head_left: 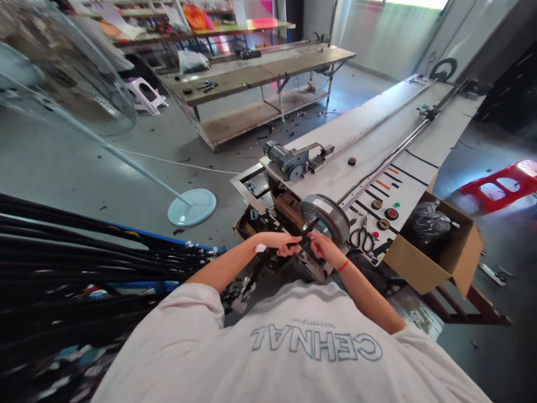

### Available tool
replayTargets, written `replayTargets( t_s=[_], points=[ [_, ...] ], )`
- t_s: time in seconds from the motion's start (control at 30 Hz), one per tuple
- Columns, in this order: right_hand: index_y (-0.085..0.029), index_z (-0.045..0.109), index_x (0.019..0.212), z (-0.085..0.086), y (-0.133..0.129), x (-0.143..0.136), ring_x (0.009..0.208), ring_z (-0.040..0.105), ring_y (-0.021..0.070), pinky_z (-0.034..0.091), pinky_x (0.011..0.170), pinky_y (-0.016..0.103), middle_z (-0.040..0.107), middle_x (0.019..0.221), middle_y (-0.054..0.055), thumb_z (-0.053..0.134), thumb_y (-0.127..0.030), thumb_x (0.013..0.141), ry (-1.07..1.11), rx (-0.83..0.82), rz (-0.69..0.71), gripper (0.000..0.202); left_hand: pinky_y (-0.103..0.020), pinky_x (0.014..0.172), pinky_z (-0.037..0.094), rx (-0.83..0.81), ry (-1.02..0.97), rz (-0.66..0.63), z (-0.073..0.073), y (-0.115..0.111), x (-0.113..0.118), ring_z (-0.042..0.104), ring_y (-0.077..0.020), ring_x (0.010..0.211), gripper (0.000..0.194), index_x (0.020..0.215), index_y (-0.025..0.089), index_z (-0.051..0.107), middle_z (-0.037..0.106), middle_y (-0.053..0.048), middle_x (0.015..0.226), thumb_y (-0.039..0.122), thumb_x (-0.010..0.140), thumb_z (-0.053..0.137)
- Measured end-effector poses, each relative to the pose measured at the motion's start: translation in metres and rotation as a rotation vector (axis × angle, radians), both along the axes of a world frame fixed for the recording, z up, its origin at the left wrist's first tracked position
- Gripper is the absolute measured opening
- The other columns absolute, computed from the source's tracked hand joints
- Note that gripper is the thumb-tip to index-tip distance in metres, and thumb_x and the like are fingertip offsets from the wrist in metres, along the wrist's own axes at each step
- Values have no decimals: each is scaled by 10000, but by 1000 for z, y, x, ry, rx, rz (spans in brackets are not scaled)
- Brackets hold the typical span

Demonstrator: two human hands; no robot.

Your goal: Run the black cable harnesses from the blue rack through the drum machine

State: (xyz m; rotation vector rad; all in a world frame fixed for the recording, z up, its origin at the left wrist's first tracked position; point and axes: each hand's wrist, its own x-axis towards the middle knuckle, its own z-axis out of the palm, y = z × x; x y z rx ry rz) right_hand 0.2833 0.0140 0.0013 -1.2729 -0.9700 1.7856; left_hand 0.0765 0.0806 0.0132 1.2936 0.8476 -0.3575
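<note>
The left grip (286,243) had its fingers curled in, just beside the right grip (322,247), whose fingers were bent too. Whether either was pinching anything, I could not tell; a dark piece (309,228) between them was too small to make out. The grey wheel (341,221) stood just beyond both, at the near end of the white counter (373,126). Scissors (363,228) lay to the right grip's right, and a motor (277,157) sat farther ahead.
</note>
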Motion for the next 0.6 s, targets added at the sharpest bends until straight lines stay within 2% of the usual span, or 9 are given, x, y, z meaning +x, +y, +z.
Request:
replayTargets(
  t_s=[0.07,0.17,0.23,0.3,0.37,0.47,0.53,0.6],
  points=[
    [-188,607,847,-14,12,-18,375,314,60,233,393,204,419,461,-93,631,-549,740,156,-14,-154,377,-277,568,461,34,-94,-52,-1,-12,-2,449,-128,461,596,722,190,576,448,17,487,650,940,266],
    [-193,580,854,-26,22,-26,406,392,59,296,415,194,477,496,-89,724,-501,646,195,42,-268,399,-277,700,513,299,-137,-76,-1,-27,0,632,-155,665,401,1004,165,621,688,-54,808,462,982,352],
    [-194,559,797,-31,19,-30,409,424,65,325,419,201,500,498,-80,751,-553,595,99,89,-285,454,-287,778,526,574,-75,-39,-5,-36,7,683,-185,833,335,1240,158,525,700,-102,1059,317,959,439],
    [-207,506,717,-34,10,-38,385,411,66,320,405,210,487,471,-77,728,-629,599,-34,142,-332,491,-324,894,513,846,44,13,-15,-45,16,665,-229,1031,488,1389,140,394,634,-157,1246,203,914,486],
    [-227,448,680,-37,0,-49,354,378,66,288,379,217,451,434,-84,682,-680,638,-138,176,-413,512,-348,980,484,1035,153,92,-27,-53,21,595,-251,1187,579,1434,129,342,551,-178,1365,121,874,491],
    [-245,413,692,-42,-13,-66,335,343,71,251,352,225,392,410,-101,653,-693,684,-138,146,-466,508,-310,1042,454,1166,146,271,-37,-67,17,508,-193,1296,624,1412,167,391,495,-115,1439,-4,812,417],
    [-243,421,697,-44,-18,-71,340,340,73,251,349,227,381,417,-103,682,-671,679,-88,108,-418,501,-289,1075,426,1192,91,335,-32,-79,7,489,-159,1309,618,1344,183,477,527,-82,1414,-45,778,374],
    [-227,463,708,-43,-17,-69,376,397,81,303,369,223,447,465,-82,740,-620,647,-18,60,-360,485,-298,1073,425,1140,66,330,-20,-93,-5,532,-169,1262,558,1258,183,557,600,-83,1332,-34,777,377]
  ],
)
